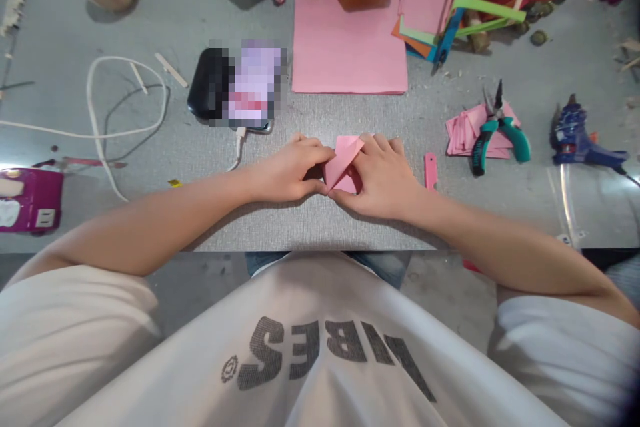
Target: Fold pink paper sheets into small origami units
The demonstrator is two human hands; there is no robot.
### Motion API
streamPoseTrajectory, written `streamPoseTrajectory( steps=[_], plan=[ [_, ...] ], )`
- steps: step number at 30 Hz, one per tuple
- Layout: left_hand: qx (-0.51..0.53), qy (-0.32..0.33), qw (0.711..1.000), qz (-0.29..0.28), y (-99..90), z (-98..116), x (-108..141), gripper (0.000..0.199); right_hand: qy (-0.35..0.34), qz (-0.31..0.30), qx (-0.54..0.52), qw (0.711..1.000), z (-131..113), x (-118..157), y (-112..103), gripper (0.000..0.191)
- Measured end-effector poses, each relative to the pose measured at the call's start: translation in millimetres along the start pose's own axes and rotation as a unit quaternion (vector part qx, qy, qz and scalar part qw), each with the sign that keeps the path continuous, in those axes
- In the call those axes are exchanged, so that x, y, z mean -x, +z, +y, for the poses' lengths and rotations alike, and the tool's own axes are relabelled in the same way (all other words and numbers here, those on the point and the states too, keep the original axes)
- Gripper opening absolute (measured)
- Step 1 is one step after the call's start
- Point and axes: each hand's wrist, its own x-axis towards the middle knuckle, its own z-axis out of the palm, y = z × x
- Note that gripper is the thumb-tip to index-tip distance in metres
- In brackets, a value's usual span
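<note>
A small piece of pink paper (344,159), folded slantwise, is between my two hands near the table's front edge. My left hand (295,170) pinches its left side and lower corner between thumb and fingers. On the other side, my right hand (383,173) grips the paper's right part, the thumb at the bottom corner and the fingers over the upper edge. My right fingers hide part of the fold. Just right of that hand lies a small pink cutter (431,171).
Pliers (495,127) rest on folded pink papers (463,133); a blue glue gun (583,137) lies farther right. Behind my hands are a pink paper stack (350,47), a phone (255,80) and a black case (209,83). A white cable (93,100) loops at left.
</note>
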Motion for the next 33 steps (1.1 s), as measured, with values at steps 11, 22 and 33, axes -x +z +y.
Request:
streamPoseTrajectory(
  steps=[11, 22, 33],
  plan=[
    [-0.022, -0.012, 0.999, 0.022, 6.2, 15.6, 3.0, 0.022, -0.017, -0.019, -0.067, 0.997, 14.1, -2.0, -6.2, 0.055],
    [-0.115, 0.029, 0.992, 0.045, 12.6, 15.5, 9.8, 0.031, 0.016, 0.038, -0.346, 0.937, 35.7, -1.7, -16.7, 0.065],
    [-0.079, 0.017, 0.996, 0.043, 10.1, 18.3, 8.5, 0.038, -0.08, 0.003, -0.413, 0.907, 47.3, -5.7, -10.4, 0.079]
  ],
)
